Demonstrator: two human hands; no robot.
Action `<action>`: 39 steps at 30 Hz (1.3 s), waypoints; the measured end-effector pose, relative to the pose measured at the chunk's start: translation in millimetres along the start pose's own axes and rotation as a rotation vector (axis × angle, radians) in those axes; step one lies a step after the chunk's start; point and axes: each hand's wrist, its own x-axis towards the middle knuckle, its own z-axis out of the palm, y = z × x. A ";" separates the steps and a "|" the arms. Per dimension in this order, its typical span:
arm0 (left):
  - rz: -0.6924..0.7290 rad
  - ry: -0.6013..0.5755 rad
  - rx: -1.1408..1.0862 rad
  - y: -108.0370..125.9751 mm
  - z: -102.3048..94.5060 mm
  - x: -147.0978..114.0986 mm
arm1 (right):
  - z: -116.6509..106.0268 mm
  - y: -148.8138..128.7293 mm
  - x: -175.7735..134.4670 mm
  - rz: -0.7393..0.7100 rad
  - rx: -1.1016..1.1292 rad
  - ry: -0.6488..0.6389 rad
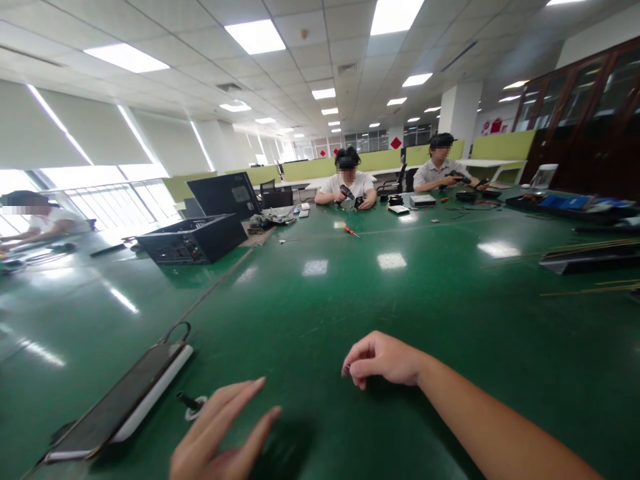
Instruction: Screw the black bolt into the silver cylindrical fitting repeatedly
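- Green tabletop (pixel 320 293), glossy with reflections of the ceiling lights (pixel 255 37), fills most of the view.
- Small dark piece (pixel 346 371) shows at the fingertips of the right hand (pixel 387 360), on the hand's left side; it is too small to identify.
- Right hand: thumb and curled fingers are pinched together around that piece, low over the table; whether the hand touches the surface I cannot tell.
- Left hand (pixel 220 433): nearer the viewer, fingers and thumb spread apart, nothing seen between them. Bare green surface separates it from the right hand, so the piece lies beyond it, to its right.
- Dark stub (pixel 187 400) with a pale ring-like base (pixel 195 409) is just left of the left hand; contact cannot be made out.
- Farther left, a flat dark-faced device (pixel 125 390) lies along a white bar (pixel 155 393), with a cable loop (pixel 183 329) at its far end.
- Well beyond the hands lies an orange-handled screwdriver (pixel 351 231); to its left are a black computer case (pixel 193 239) and a monitor (pixel 225 195).
- Across the table, one co-worker (pixel 327 190) holds a dark tool (pixel 347 193); another sits to the right (pixel 425 175).
- Right edge: a black tray (pixel 530 203) with blue packets (pixel 567 202).
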 end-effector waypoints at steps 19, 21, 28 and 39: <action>-0.226 0.186 0.292 -15.6 -42.4 19.8 | -6.7 6.3 -5.7 0.050 -0.092 0.115; -0.361 0.136 0.364 -32.0 -62.6 20.1 | -6.7 6.8 -6.6 0.061 -0.103 0.114; -0.539 -0.029 0.293 -45.1 -73.8 25.0 | -5.7 7.7 -9.5 0.094 -0.122 0.140; -0.408 -0.166 0.261 -64.1 -81.5 30.3 | -10.1 14.4 -5.8 0.117 -0.063 0.184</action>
